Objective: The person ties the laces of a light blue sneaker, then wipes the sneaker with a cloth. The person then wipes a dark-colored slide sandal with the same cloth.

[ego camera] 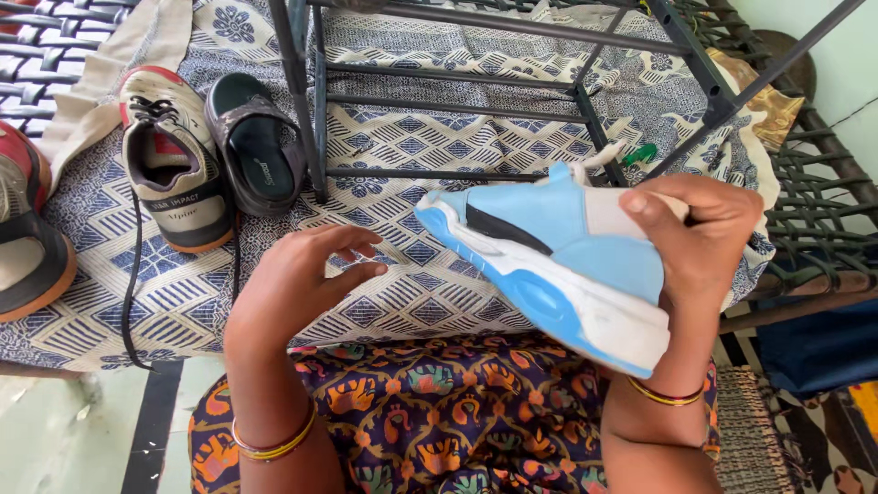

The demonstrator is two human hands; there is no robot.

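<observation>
**Blue sneaker held in right hand above patterned bed cover**

Nearest the camera sits the person's lap, covered in a purple and orange patterned garment [430,412], with both forearms rising from it, each wearing thin bangles at the wrist.

Beyond the lap, a cot spread with a blue and cream patterned cover [384,293] fills most of the view. On it stands a dark metal rack [457,105], its bars crossing the upper part of the frame.

The light blue sneaker [549,256] is off the cover, tilted, white sole facing down towards the lap, toe pointing left. The right hand [700,242] grips its heel end; the fingers [681,197] are curled closed around the collar, thumb on top.

The left hand [297,274] hovers over the cover just left of the toe, fingers loosely spread and half bent, holding nothing and not touching the shoe.

At upper left on the cover lie a grey and cream laced sneaker [174,165] and, just beside it, a dark sandal [256,146]. Another shoe [27,229], with a brown sole, shows partly at the left edge.
</observation>
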